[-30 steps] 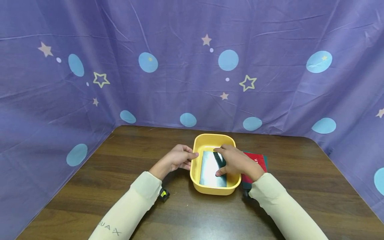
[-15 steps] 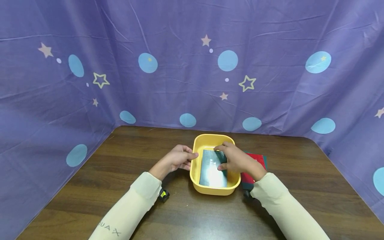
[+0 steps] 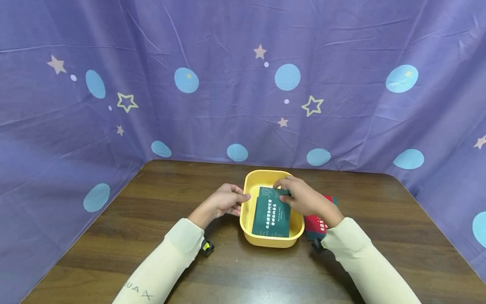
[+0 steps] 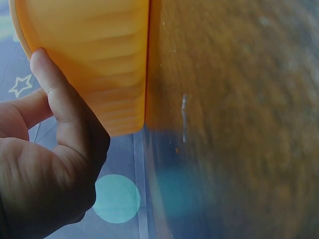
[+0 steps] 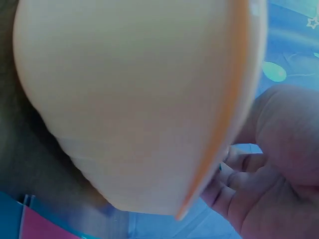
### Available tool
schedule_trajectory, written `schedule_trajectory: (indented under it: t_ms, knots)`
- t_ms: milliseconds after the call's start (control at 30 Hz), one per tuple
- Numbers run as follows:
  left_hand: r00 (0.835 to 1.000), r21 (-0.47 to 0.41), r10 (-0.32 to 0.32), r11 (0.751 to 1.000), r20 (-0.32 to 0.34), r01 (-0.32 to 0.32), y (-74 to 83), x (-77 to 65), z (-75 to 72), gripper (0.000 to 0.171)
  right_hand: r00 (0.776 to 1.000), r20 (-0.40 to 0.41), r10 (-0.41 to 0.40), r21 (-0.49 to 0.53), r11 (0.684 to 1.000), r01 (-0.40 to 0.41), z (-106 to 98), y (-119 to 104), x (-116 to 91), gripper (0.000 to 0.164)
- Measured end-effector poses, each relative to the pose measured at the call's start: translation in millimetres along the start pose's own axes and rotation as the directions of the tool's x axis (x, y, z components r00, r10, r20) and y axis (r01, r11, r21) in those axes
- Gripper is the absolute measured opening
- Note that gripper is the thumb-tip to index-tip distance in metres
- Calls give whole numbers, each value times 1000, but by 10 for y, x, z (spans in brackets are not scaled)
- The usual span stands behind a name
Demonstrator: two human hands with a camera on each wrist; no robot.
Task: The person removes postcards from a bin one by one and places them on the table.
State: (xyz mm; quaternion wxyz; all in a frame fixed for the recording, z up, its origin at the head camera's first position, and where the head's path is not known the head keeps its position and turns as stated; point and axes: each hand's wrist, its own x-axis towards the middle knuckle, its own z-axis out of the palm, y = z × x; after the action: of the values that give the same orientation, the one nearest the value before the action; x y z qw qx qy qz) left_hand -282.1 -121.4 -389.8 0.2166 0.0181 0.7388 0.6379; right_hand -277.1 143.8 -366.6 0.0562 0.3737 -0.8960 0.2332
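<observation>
A yellow plastic bin [image 3: 271, 242] stands on the table. My left hand [image 3: 224, 200] holds its left side, thumb over the rim and the other fingers outside; the left wrist view shows the thumb [image 4: 45, 69] at the bin's edge. Inside lies a dark green card [image 3: 271, 215] with white printed characters. My right hand [image 3: 303, 196] reaches over the bin's right rim and pinches that card at its upper right corner, thumb on its face. Part of another green edge shows beneath it at the left. In the right wrist view the bin's wall hides the fingertips and the card.
Red and green cards [image 3: 317, 223] lie on the wooden table [image 3: 171, 185] just right of the bin, partly under my right wrist. A purple curtain [image 3: 228, 84] with stars and blue ovals hangs behind the table and along its left side.
My right hand has drawn back slightly to the right, and the green card's top edge has risen with it. The glare has left its face, so the print shows. The left hand stays put.
</observation>
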Motion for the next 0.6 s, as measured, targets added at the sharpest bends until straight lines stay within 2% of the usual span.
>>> schedule_trajectory:
  t_ms: [400, 600]
  knots:
    - [1000, -15, -4, 1000, -15, 4, -19, 18, -3, 23, 1000, -28, -12, 65, 998, 14, -147, -57, -27, 26]
    - [1000, -14, -8, 1000, -16, 8, -22, 16, -3, 23, 996, -84, -34, 76, 996, 41, -256, -102, -56, 28]
